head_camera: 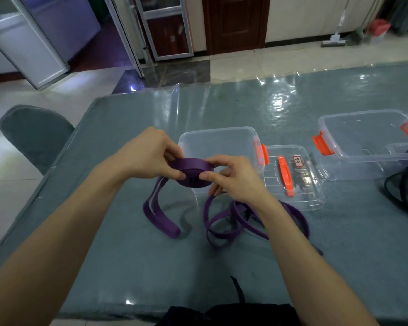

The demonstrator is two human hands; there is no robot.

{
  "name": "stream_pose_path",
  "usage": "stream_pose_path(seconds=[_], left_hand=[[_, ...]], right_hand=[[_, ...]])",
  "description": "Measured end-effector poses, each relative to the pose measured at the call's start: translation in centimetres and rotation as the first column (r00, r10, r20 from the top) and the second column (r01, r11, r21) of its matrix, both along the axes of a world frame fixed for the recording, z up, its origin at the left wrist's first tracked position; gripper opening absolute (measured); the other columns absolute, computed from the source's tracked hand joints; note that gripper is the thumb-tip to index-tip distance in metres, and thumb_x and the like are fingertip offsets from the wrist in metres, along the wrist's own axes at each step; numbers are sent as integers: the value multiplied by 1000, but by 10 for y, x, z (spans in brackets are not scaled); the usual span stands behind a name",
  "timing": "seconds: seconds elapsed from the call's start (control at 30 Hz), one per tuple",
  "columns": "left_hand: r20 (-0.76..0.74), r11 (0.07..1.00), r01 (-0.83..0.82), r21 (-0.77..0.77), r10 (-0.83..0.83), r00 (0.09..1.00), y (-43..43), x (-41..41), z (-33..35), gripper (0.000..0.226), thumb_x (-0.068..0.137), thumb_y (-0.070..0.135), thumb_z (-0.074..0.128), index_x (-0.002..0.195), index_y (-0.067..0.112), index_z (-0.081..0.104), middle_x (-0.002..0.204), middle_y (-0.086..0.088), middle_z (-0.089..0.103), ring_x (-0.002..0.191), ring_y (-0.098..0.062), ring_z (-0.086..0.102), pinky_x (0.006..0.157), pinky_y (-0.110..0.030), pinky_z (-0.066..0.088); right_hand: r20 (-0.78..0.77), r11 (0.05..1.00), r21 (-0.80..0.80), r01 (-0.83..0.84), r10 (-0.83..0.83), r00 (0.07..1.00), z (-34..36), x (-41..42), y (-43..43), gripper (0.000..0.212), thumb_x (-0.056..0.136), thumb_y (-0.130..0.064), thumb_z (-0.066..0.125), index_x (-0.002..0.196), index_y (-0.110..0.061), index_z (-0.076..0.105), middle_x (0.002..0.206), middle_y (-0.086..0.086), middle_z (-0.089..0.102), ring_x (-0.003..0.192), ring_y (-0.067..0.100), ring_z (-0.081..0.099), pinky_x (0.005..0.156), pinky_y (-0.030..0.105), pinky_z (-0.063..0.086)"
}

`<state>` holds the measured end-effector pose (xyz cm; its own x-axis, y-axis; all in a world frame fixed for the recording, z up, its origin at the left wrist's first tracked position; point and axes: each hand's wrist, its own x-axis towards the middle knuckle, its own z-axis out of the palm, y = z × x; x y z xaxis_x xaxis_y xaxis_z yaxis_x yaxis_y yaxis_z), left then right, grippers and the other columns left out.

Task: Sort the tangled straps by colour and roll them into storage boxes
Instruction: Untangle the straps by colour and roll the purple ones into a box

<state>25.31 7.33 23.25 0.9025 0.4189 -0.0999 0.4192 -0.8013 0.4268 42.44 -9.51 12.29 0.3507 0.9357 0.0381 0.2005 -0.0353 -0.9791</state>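
- The left hand (pixel 149 156) and right hand (pixel 233 177) are both pinching the purple roll (pixel 193 168), thumbs and fingertips closing narrowly on its rim, and holding it just above the table (pixel 127 267), in front of the nearer box (pixel 222 135).
- The strap is looking like light, soft, flat webbing, probably slippery enough to spring loose, so pressing on the roll's flat faces and outer wrap seems the safest hold.
- Its loose tail (pixel 160 222) is hanging from the roll and lying in loops on the table towards the near edge, partly under the right wrist.
- The nearer box is sitting open near the table's middle, showing nothing inside.
- Its lid (pixel 313 198) is lying flat, touching the box's right side.
- A second box (pixel 363 114) is standing open by the right edge; something dark is showing at its right end, whether inside or behind I cannot tell.
- A black strap (pixel 400 191) is lying tangled at the right edge.
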Motion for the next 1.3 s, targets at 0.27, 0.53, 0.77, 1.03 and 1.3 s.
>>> stream_pose_path(seconds=[0.27,0.53,0.77,1.03,1.3], left_hand=[[-255,936,202,290,-128,959,9,-6,13,22,73,39,91,94,32,87,71,11,78,67,-11,70,71,-40,60],[249,805,12,-593,170,953,50,-66,-14,43,65,29,99,107,35,87,104,0,85,101,-17,82,91,-23,63],[394,656,61,-752,373,840,44,-86,-44,37,72,17,93,107,28,88,108,-7,84,104,-19,81,92,-24,62],[447,624,30,-781,524,725,40,-90,-77,28,76,21,94,103,19,87,105,-10,84,100,-22,82,92,-29,64],[-148,983,161,88,-147,978,80,-82,-32,21,76,43,92,91,31,85,63,16,72,63,-5,69,63,-33,58]], right_hand=[[540,995,-66,-74,98,836,19,-33,33,26,90,-41,84,110,-28,75,76,-7,77,63,5,70,72,34,59],[-86,994,104,-44,53,995,28,-37,40,27,86,-19,90,105,-37,83,98,3,83,62,32,77,63,40,66],[-458,973,194,129,-26,889,41,-59,56,31,86,-23,89,115,-15,80,105,16,81,62,29,76,61,33,63],[-690,975,101,198,-75,720,-2,-102,67,35,88,-28,85,118,-14,74,101,15,79,66,26,77,61,32,61],[566,967,-254,23,130,814,14,-71,70,99,59,-79,89,145,-43,55,129,-19,70,92,5,73,81,21,54]])
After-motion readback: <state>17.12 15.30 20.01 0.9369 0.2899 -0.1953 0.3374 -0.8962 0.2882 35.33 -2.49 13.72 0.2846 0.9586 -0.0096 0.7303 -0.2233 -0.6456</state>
